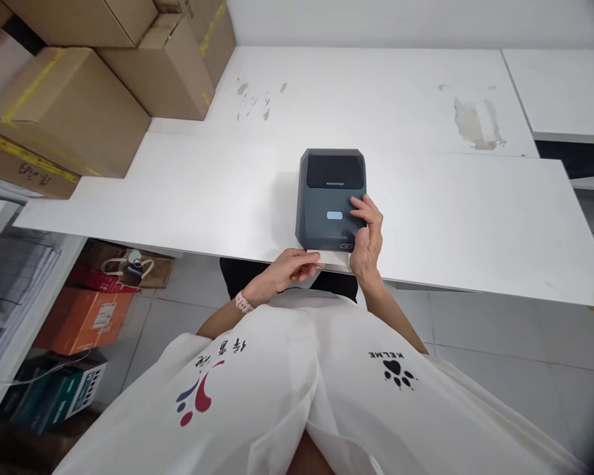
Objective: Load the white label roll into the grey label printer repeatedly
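Observation:
A dark grey label printer (327, 191) stands near the front edge of a white table (188, 191). A white label strip (332, 258) sticks out of its front slot. My left hand (292, 267) pinches the left end of that label, fingers closed on it. My right hand (366, 234) rests on the printer's front right corner, fingers curved over its top and side, thumb near the label.
Several cardboard boxes (79, 99) are stacked at the table's left back. A second white table (564, 86) adjoins at the right. On the floor at the left stand an orange box (84, 320), a teal box (59, 392) and a brown bag (133, 267).

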A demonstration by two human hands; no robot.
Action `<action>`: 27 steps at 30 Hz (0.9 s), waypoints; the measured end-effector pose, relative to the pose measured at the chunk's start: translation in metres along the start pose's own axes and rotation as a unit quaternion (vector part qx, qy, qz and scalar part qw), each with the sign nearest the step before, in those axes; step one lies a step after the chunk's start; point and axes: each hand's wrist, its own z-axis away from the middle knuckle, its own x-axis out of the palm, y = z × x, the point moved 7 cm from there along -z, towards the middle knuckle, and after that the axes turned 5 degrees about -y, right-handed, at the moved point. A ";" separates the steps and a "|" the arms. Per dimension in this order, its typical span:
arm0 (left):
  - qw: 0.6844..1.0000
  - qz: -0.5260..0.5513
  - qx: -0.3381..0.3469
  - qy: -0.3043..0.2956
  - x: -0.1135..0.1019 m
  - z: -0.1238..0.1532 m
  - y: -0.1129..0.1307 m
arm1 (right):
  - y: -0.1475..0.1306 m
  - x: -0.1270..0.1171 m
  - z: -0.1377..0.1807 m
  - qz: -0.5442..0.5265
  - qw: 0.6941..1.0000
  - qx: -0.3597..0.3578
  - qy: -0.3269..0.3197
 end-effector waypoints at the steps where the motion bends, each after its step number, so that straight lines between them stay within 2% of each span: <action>1: 1.000 0.017 0.002 -0.001 0.002 -0.002 0.004 | 0.000 -0.001 0.000 0.005 1.000 -0.004 -0.007; 4: 1.000 0.016 0.021 0.013 0.003 -0.001 0.011 | -0.001 -0.004 0.000 0.013 0.999 -0.024 -0.021; 7: 0.998 -0.044 0.031 0.038 -0.001 0.006 0.012 | -0.004 -0.006 -0.001 0.033 0.997 -0.054 -0.038; 11: 0.990 -0.115 0.058 0.059 -0.010 0.015 0.022 | -0.007 -0.006 -0.007 0.141 0.985 -0.063 -0.072; 13: 0.973 -0.127 0.126 0.148 -0.026 0.020 0.036 | -0.006 -0.006 -0.011 0.159 0.982 -0.069 -0.080; 15: 0.927 -0.127 0.217 0.279 -0.047 0.030 0.050 | -0.003 -0.005 -0.013 0.128 0.986 -0.067 -0.088; 16: 0.902 -0.131 0.253 0.326 -0.054 0.034 0.054 | -0.001 -0.004 -0.012 0.100 0.989 -0.063 -0.084; 17: 0.886 -0.140 0.275 0.347 -0.057 0.034 0.055 | 0.002 -0.003 -0.010 0.069 0.993 -0.056 -0.073; 19: 0.891 -0.167 0.275 0.320 -0.053 0.024 0.048 | 0.009 -0.001 0.000 0.005 0.999 -0.026 -0.034; 21: 0.919 -0.188 0.243 0.247 -0.042 0.011 0.034 | 0.016 0.004 0.016 -0.046 0.999 0.027 0.002; 23: 0.933 -0.199 0.224 0.200 -0.030 0.005 0.023 | 0.021 0.009 0.033 -0.079 0.993 0.081 0.017; 25: 0.932 -0.205 0.231 0.188 -0.022 0.007 0.021 | 0.020 0.011 0.042 -0.094 0.989 0.108 0.020; 27: 0.924 -0.213 0.254 0.189 -0.020 0.011 0.029 | 0.015 0.006 0.040 -0.100 0.989 0.107 0.024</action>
